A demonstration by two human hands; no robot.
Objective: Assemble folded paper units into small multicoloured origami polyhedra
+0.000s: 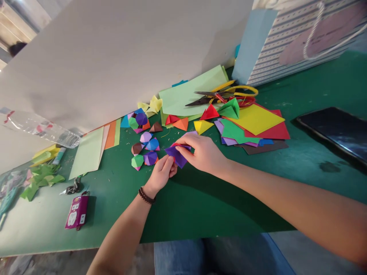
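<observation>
1. Grip, head view: the left hand [162,172] has its fingers closed on the 8 o'clock corner of a purple paper piece [178,156]. The right hand [200,152] pinches the piece's upper edge from 2 o'clock, thumb and forefinger pressed together on the paper. Both hands are clamped on the same piece.
2. Position: the piece sits between the two hands, low over the green counter [200,202], near frame centre. A red edge shows at its 12 o'clock side; I cannot tell whether that is a second sheet or a tucked flap.
3. Surroundings: a cluster of folded units [146,147] lies just beside the left hand at 10 o'clock. Loose triangle folds [206,114] lie at 12 o'clock. A stack of coloured sheets [255,122] lies at 2 o'clock, with scissors [223,95] resting open beyond it.
4. Risk (judgement): the two pinches pull on opposite corners. Uneven tension could tear the thin paper or open a crease that is already set.
5. Risk (judgement): if the red part is a separate insert, a loose pinch could let it slide out.
6. Risk (judgement): the left knuckles are close to the folded units, so a sideways sweep could scatter or crush them.
7. Risk (judgement): the scissor blades point toward 9 o'clock, so a blind reach to the sheets could meet them.
</observation>
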